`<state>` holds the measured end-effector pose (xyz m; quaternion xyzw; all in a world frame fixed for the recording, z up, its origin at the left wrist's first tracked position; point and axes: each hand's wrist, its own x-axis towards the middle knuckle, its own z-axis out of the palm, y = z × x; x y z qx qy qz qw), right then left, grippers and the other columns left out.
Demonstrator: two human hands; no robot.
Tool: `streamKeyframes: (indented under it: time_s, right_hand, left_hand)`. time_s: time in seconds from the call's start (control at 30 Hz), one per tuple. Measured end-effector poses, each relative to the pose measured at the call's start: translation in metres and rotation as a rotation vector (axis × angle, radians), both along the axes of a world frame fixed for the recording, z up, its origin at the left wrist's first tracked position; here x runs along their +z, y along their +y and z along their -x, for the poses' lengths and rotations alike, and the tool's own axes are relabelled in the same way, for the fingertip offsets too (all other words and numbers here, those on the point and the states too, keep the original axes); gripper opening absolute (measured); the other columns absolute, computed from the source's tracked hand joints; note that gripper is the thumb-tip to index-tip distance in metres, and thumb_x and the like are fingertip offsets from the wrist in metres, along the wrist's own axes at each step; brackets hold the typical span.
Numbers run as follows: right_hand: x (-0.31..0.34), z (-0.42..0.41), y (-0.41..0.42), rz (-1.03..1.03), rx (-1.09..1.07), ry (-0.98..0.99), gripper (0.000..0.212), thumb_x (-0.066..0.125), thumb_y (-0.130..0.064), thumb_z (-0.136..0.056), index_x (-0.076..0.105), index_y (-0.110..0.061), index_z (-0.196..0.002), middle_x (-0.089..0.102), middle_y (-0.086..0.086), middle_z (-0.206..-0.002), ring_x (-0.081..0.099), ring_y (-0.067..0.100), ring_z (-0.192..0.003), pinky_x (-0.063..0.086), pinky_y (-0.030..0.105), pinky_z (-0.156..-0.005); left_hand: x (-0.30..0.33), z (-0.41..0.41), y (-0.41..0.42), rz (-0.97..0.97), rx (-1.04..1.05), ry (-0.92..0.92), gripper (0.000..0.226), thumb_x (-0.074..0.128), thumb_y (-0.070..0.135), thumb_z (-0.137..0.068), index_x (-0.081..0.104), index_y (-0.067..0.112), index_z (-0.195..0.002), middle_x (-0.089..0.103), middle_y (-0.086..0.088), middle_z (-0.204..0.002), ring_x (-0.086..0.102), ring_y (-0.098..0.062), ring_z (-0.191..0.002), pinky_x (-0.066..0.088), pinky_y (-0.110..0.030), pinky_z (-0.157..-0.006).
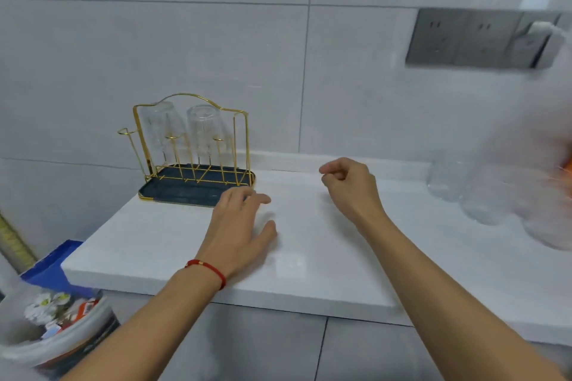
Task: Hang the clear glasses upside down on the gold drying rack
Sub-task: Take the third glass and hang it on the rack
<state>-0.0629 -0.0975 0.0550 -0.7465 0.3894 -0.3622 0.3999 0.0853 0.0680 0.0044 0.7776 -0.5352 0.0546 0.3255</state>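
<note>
The gold drying rack (240,145) stands on a dark tray (173,192) at the back left of the white counter. Two clear glasses hang upside down on its pegs, one (162,127) on the left and one (204,127) on the right. More clear glasses (445,176) stand blurred at the counter's right end. My left hand (240,226) rests flat on the counter just in front of the tray, fingers spread, holding nothing. My right hand (351,187) hovers at mid-counter with its fingers curled in and nothing in them.
The white counter (154,244) ends in a front edge near me and a left edge past the rack. A bin with rubbish (52,318) and a blue box (52,263) sit below on the left. A grey socket panel (476,39) is on the tiled wall.
</note>
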Motion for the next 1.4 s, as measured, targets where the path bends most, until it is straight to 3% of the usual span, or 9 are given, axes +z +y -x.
streamKeyframes:
  time_s: [0.27,0.4,0.6,0.73,0.93,1.07,1.2,1.33,1.4]
  right_hand:
    - [-0.043,0.159,-0.027,0.062,-0.398,0.094,0.027,0.054,-0.007,-0.089,0.071,-0.017,-0.107,0.072,0.0,-0.106,0.067,0.018,-0.1,0.051,0.032,-0.088]
    - [-0.051,0.209,-0.046,0.136,-0.558,0.124,0.031,0.061,-0.008,-0.09,0.065,-0.013,-0.12,0.064,0.007,-0.124,0.06,0.02,-0.109,0.04,0.026,-0.087]
    - [-0.053,0.228,-0.073,0.069,-0.938,-0.04,0.075,0.072,-0.014,-0.085,0.033,-0.006,-0.149,0.035,0.019,-0.151,0.036,0.036,-0.135,0.037,0.038,-0.106]
    - [-0.054,0.23,-0.102,-0.047,-0.962,-0.106,0.1,0.076,-0.018,-0.084,0.012,-0.004,-0.159,0.026,0.024,-0.159,0.028,0.043,-0.144,0.027,0.046,-0.118]
    - [-0.055,0.239,-0.134,-0.045,-1.128,0.051,0.085,0.077,-0.035,-0.088,0.031,0.0,-0.151,0.049,0.027,-0.147,0.04,0.048,-0.134,0.03,0.049,-0.111]
    - [-0.06,0.241,-0.13,0.004,-1.127,0.056,0.081,0.08,-0.039,-0.085,0.041,0.005,-0.141,0.051,0.029,-0.142,0.042,0.047,-0.132,0.028,0.047,-0.11]
    - [-0.059,0.249,-0.101,0.143,-1.081,-0.145,0.087,0.084,-0.046,-0.076,0.043,-0.004,-0.14,0.051,0.016,-0.145,0.039,0.036,-0.135,0.033,0.047,-0.112]
    - [-0.044,0.242,-0.049,0.356,-0.72,-0.271,0.074,0.085,-0.052,-0.071,0.05,-0.026,-0.13,0.055,-0.006,-0.125,0.051,0.016,-0.115,0.047,0.03,-0.093]
    - [-0.036,0.229,-0.027,0.382,-0.512,-0.199,0.077,0.087,-0.05,-0.069,0.051,-0.027,-0.133,0.055,-0.005,-0.124,0.053,0.008,-0.108,0.047,0.02,-0.089]
  left_hand:
    - [0.003,0.155,-0.106,-0.092,-0.386,0.008,0.044,0.056,0.028,-0.093,0.053,0.02,-0.136,0.049,-0.006,-0.142,0.035,-0.024,-0.137,0.035,-0.04,-0.109]
    - [-0.003,0.187,-0.134,-0.149,-0.448,0.016,0.045,0.054,0.029,-0.096,0.051,0.018,-0.139,0.049,-0.005,-0.143,0.039,-0.024,-0.134,0.036,-0.036,-0.108]
    - [-0.014,0.195,-0.141,-0.171,-0.407,0.028,0.047,0.048,0.036,-0.099,0.046,0.018,-0.143,0.05,-0.002,-0.143,0.039,-0.023,-0.132,0.03,-0.034,-0.111]
    - [-0.015,0.194,-0.141,-0.148,-0.407,0.035,0.044,0.05,0.036,-0.099,0.05,0.02,-0.139,0.051,0.002,-0.143,0.038,-0.019,-0.133,0.03,-0.031,-0.111]
    - [-0.018,0.192,-0.144,-0.121,-0.401,0.039,0.037,0.053,0.033,-0.097,0.057,0.019,-0.131,0.055,0.005,-0.137,0.042,-0.016,-0.129,0.031,-0.026,-0.104]
    - [-0.018,0.192,-0.143,-0.113,-0.391,0.074,0.036,0.053,0.033,-0.096,0.058,0.02,-0.129,0.057,0.006,-0.135,0.044,-0.015,-0.127,0.032,-0.025,-0.103]
    - [-0.015,0.192,-0.142,-0.104,-0.392,0.152,0.039,0.057,0.029,-0.094,0.056,0.022,-0.132,0.058,0.006,-0.134,0.047,-0.017,-0.127,0.036,-0.029,-0.105]
    - [-0.003,0.192,-0.132,0.087,-0.427,0.449,0.04,0.065,0.014,-0.09,0.058,0.027,-0.128,0.063,0.01,-0.128,0.056,-0.011,-0.122,0.044,-0.032,-0.107]
    - [0.01,0.193,-0.121,0.258,-0.439,0.678,0.041,0.072,0.032,-0.088,0.058,0.033,-0.126,0.065,0.009,-0.124,0.064,-0.01,-0.11,0.053,-0.032,-0.095]
